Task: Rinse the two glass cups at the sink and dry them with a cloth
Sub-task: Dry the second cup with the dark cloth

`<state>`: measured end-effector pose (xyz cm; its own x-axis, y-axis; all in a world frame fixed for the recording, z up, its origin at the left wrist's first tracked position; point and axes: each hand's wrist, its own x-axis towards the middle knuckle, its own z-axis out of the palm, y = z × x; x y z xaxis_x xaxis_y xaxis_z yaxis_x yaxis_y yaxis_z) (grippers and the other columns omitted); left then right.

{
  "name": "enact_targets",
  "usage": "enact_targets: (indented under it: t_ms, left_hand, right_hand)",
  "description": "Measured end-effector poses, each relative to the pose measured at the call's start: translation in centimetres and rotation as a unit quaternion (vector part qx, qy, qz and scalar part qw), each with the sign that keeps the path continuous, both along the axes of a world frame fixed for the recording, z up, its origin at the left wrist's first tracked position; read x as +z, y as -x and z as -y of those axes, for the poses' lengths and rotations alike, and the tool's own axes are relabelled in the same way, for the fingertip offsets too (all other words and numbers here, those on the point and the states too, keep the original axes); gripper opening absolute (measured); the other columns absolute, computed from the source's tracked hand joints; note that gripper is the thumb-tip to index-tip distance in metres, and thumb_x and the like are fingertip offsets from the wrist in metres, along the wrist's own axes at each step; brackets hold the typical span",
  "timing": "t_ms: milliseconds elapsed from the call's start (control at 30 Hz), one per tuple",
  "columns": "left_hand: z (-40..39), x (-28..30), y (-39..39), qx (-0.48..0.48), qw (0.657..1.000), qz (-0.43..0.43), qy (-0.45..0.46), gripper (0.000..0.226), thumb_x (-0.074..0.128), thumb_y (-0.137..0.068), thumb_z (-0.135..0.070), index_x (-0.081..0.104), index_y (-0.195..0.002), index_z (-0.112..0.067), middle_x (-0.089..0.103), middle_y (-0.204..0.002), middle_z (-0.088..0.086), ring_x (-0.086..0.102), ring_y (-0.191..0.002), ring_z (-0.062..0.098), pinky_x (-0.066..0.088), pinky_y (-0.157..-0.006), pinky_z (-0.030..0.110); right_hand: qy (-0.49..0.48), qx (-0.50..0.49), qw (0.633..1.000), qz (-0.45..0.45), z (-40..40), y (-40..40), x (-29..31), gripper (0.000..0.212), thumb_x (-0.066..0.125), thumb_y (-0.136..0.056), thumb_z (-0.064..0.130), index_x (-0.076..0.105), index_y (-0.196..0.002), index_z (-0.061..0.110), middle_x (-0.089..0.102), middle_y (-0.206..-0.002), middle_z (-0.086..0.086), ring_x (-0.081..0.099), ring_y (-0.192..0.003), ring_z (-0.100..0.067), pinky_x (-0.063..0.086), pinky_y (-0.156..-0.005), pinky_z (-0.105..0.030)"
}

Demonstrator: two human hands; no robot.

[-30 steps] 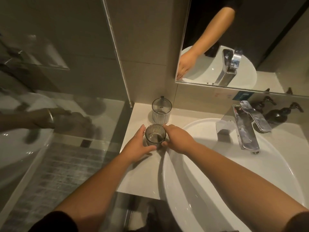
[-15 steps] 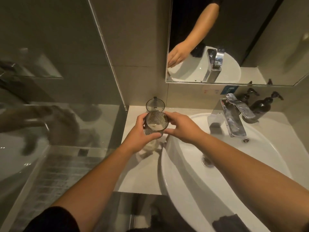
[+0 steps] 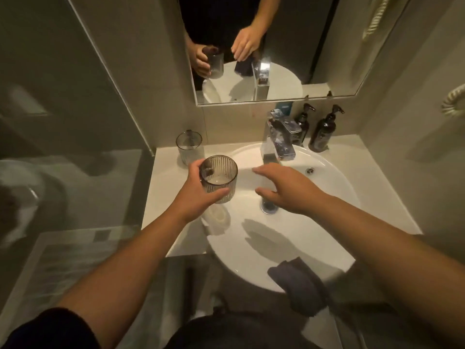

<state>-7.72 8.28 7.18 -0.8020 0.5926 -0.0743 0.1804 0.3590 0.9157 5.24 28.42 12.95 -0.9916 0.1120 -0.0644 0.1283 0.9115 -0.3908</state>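
White tabletop (image 3: pixel 163 197) runs round a big round sink (image 3: pixel 327 187), with a glass wall close on the left and a tiled wall close on the right. Most of the open room is over the bowl of the sink. A mirror (image 3: pixel 314 46) hangs on the far wall, just over the tap (image 3: pixel 278 141).

Two dark pump bottles (image 3: pixel 323 129) stand just right of the tap. Any writing on them is too small to read.

The left hand (image 3: pixel 195 195) has its grip wrapped round a glass cup (image 3: pixel 220 178) and holds it up over the left edge of the sink. This cup is clear, has lines down its sides, and stands upright. A second glass cup (image 3: pixel 189 146) stands on the tabletop in the far left corner.

The right hand (image 3: pixel 286 188) hangs over the drain with fingers loose, holding nothing. A dark cloth (image 3: pixel 299 283) hangs on the near rim of the sink.
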Motion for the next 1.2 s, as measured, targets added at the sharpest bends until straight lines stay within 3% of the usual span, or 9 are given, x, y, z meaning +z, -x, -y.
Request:
enact_targets:
  t_ms: [100, 233, 367, 567, 700, 833, 1000, 1100, 1200]
  left_hand:
    - [0.1, -0.3, -3.6, 0.019, 1.000, 0.004, 0.000, 0.084, 0.082, -0.081, -0.016, 0.027, -0.145, -0.020, 0.043, -0.139, -0.005, 0.044, -0.126, 0.011, 0.037, -0.106, 0.025]
    - [0.5, -0.7, -8.4, 0.057, 0.998, -0.001, -0.014, 0.077, 0.079, -0.083, -0.011, 0.030, -0.141, -0.016, 0.043, -0.141, -0.005, 0.044, -0.126, 0.009, 0.036, -0.100, 0.017]
    - [1.5, -0.7, -12.6, 0.081, 0.997, -0.012, -0.002, 0.079, 0.080, -0.082, -0.015, 0.028, -0.142, -0.017, 0.041, -0.139, -0.008, 0.044, -0.128, 0.010, 0.037, -0.107, 0.025]
    - [3.2, 0.2, -17.2, 0.116, 0.993, -0.027, 0.004, 0.081, 0.082, -0.082, -0.017, 0.029, -0.143, -0.016, 0.044, -0.139, -0.008, 0.047, -0.128, 0.012, 0.038, -0.108, 0.028]
    - [4.1, 1.0, -18.9, 0.124, 0.991, -0.038, 0.018, 0.083, 0.083, -0.080, -0.017, 0.029, -0.144, -0.015, 0.046, -0.143, -0.003, 0.047, -0.129, 0.014, 0.038, -0.109, 0.029]
    - [4.1, 1.6, -19.8, 0.123, 0.991, -0.040, 0.030, 0.081, 0.082, -0.081, -0.018, 0.029, -0.144, -0.016, 0.045, -0.143, -0.004, 0.046, -0.129, 0.013, 0.038, -0.106, 0.026]
    - [4.1, 1.4, -20.3, 0.124, 0.991, -0.033, 0.037, 0.083, 0.081, -0.082, -0.020, 0.028, -0.145, -0.017, 0.044, -0.143, -0.005, 0.045, -0.128, 0.011, 0.038, -0.105, 0.026]
    - [4.5, 0.9, -20.3, 0.114, 0.992, -0.032, 0.040, 0.085, 0.083, -0.080, -0.022, 0.029, -0.146, -0.018, 0.046, -0.147, 0.000, 0.047, -0.131, 0.015, 0.040, -0.110, 0.031]
    - [4.8, 0.7, -20.2, 0.107, 0.993, -0.025, 0.041, 0.088, 0.085, -0.076, -0.030, 0.030, -0.144, -0.020, 0.047, -0.145, -0.001, 0.048, -0.132, 0.017, 0.041, -0.113, 0.036]
  right_hand:
    - [-0.026, 0.007, 1.000, 0.016, -0.8, -6.4, -1.4, 0.043, 0.058, -0.094, 0.037, 0.052, -0.135, 0.024, 0.055, -0.137, 0.003, 0.054, -0.120, -0.016, 0.043, -0.099, -0.030]
    - [-0.068, 0.066, 0.994, 0.051, -0.3, -14.4, -4.5, 0.044, 0.051, -0.097, 0.042, 0.052, -0.137, 0.023, 0.048, -0.146, 0.001, 0.045, -0.132, -0.019, 0.037, -0.107, -0.032]
    - [-0.108, 0.146, 0.982, 0.050, 1.9, -19.6, -8.0, 0.061, 0.060, -0.088, 0.051, 0.049, -0.137, 0.016, 0.047, -0.146, -0.009, 0.045, -0.132, -0.028, 0.037, -0.109, -0.039]
    - [-0.198, 0.155, 0.966, 0.049, 3.8, -21.8, -12.5, 0.098, 0.063, -0.080, 0.063, 0.024, -0.152, 0.009, 0.024, -0.159, -0.014, 0.020, -0.147, -0.033, 0.003, -0.116, -0.043]
    - [-0.214, 0.150, 0.964, 0.040, 3.6, -22.2, -13.7, 0.098, 0.079, -0.071, 0.044, 0.032, -0.148, 0.006, 0.035, -0.153, -0.020, 0.031, -0.142, -0.039, 0.019, -0.116, -0.051]
    - [-0.210, 0.132, 0.969, 0.014, 3.6, -20.8, -13.8, 0.084, 0.079, -0.073, 0.020, 0.037, -0.143, 0.003, 0.048, -0.138, -0.023, 0.048, -0.126, -0.039, 0.037, -0.110, -0.051]
    - [-0.196, 0.125, 0.973, 0.007, 3.2, -19.4, -14.3, 0.061, 0.078, -0.073, 0.014, 0.048, -0.125, 0.007, 0.060, -0.104, -0.015, 0.058, -0.087, -0.029, 0.052, -0.078, -0.041]
    - [-0.129, 0.090, 0.987, 0.038, 2.6, -18.3, -14.2, 0.035, 0.064, -0.084, 0.018, 0.048, -0.114, 0.025, 0.062, -0.110, -0.005, 0.057, -0.092, -0.024, 0.053, -0.078, -0.039]
    - [-0.026, 0.080, 0.994, 0.073, 2.0, -17.7, -11.6, 0.031, 0.050, -0.089, 0.025, 0.050, -0.120, 0.030, 0.065, -0.114, 0.003, 0.060, -0.096, -0.024, 0.053, -0.078, -0.039]
